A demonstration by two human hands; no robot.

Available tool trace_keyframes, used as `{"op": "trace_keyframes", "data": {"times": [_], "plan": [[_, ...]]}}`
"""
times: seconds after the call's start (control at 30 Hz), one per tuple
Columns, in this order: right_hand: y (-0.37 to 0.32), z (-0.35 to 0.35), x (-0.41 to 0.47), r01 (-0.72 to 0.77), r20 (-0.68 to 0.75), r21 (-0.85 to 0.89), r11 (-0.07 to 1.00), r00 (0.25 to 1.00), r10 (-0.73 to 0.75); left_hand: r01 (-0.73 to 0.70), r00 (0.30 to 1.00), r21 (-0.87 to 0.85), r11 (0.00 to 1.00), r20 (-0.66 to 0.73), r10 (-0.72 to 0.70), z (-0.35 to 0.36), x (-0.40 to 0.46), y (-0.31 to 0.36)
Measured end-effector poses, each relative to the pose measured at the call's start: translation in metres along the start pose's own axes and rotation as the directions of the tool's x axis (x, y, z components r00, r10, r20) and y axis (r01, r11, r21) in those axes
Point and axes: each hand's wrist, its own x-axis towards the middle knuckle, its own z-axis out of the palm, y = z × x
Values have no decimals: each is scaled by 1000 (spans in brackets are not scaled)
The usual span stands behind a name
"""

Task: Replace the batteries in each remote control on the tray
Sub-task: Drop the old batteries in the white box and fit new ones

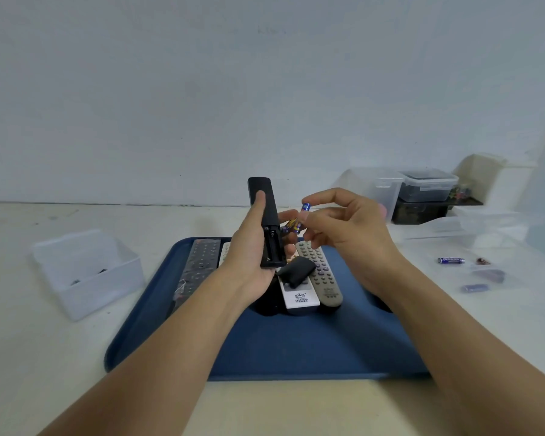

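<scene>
A pale table [44,357] carried a blue tray [296,350] at centre, a clear box [87,272] left, loose batteries [451,260] right, and stacked containers [428,187] far right.

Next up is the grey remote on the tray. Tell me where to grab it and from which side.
Grip the grey remote across its long edges at the near end, coming from its right: the left edge lies against the white remote, while the tray beside it is bare.

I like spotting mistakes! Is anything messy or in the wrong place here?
A little. A black battery cover lies loose on top of the white remote on the blue tray, since the black remote in the left hand is open. A blue battery also lies loose on the table, right of the tray.
</scene>
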Motion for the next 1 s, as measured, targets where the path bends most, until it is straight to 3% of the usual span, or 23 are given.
{"op": "trace_keyframes", "data": {"times": [0.13, 0.23, 0.6, 0.73, 0.83, 0.93, 1.0], "plan": [[2, 17, -9, 54, 84, -97, 994, 995, -46, 8, 1000, -17, 1000, 5, -7, 0, 0, -3], [7, 21, -11, 125, 79, -253, 959, 991, -109, 19, 999, 13, 1000, -26, -19, 0, 0, -6], [22, 30, -12, 262, 86, -494, 829, 963, -254, 67, 992, -46, 997, -108, -71, 1, -1, -6], [27, 37, -10, 377, 198, -573, 728, 925, -323, 70, 986, -87, 994, -144, -82, -4, -2, 0], [29, 45, -8, 454, 271, -672, 586, 886, -376, 74, 986, -102, 992, -144, -88, -8, -3, 4], [30, 48, -6, 494, 379, -764, 414, 864, -332, 100, 978, -109, 989, -170, -118, -13, -1, 6], [30, 47, -7, 515, 427, -760, 396, 856, -293, 82, 982, -114, 990, -163, -100, -14, 0, 8]]}}
